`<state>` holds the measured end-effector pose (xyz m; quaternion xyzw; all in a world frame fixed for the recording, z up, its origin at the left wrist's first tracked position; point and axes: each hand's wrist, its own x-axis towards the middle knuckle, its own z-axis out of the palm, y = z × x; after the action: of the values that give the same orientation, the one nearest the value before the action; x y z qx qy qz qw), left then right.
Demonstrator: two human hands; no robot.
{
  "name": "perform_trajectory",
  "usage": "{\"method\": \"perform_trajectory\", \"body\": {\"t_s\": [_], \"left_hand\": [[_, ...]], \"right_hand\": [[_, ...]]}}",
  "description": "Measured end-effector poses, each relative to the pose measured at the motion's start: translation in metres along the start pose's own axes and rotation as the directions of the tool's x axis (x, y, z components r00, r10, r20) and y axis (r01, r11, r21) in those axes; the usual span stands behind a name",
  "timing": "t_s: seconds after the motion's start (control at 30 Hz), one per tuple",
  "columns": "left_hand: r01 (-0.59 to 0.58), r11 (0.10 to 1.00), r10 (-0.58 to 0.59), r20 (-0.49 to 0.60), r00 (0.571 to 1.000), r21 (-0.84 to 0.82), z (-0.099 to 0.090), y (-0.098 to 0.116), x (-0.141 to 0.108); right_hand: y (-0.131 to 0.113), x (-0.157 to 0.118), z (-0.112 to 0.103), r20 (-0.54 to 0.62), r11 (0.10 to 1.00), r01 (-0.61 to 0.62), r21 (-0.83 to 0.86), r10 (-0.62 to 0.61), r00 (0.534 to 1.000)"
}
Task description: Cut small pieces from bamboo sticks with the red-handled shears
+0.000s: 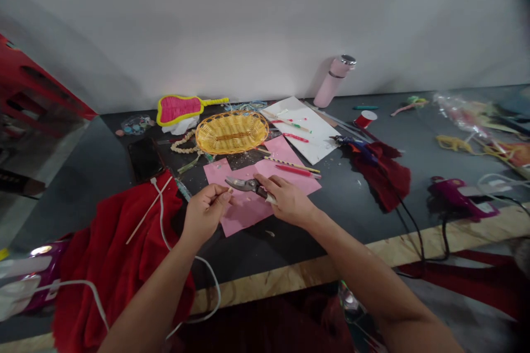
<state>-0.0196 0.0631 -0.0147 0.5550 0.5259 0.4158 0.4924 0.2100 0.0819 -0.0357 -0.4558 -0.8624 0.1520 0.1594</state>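
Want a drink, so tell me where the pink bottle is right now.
In the head view, the pink bottle stands right of centre, near the wall, just beyond the white board and left of the red spool.

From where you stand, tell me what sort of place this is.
Probably a craft workbench: the right hand holds cutting pliers over pink paper, a yellow wicker basket sits behind, and a spool of red thread stands nearby.

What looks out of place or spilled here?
Small pale scraps lie loose on the dark table beside the pink paper, like stray debris. A thin stick lies slantwise across the red cloth, seemingly misplaced.
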Motion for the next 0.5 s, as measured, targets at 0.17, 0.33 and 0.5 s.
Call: {"method": "perform_trajectory", "body": {"t_s": [0.17,0.33,0.5], "left_hand": [[-0.001,1.0,0.001,-0.004,1.0,-0.027,0.0035,0.0031,-0.0004],[-0.05,0.992,0.054,-0.039,0.998,0.114,0.0033,0.003,-0.0013],[-0.08,0.986,0.082,-0.008,0.997,0.147,0.0016,0.0018,-0.0023]], "right_hand": [[-0.0033,-0.0019,-0.0032,0.023,0.998,-0.027,-0.053,0.028,0.999],[-0.0016,-0.0005,-0.0035,-0.002,0.997,-0.039,-0.069,0.039,0.999],[0.0032,0.0009,-0.0019,0.014,0.999,-0.015,-0.047,0.016,1.0]]}}
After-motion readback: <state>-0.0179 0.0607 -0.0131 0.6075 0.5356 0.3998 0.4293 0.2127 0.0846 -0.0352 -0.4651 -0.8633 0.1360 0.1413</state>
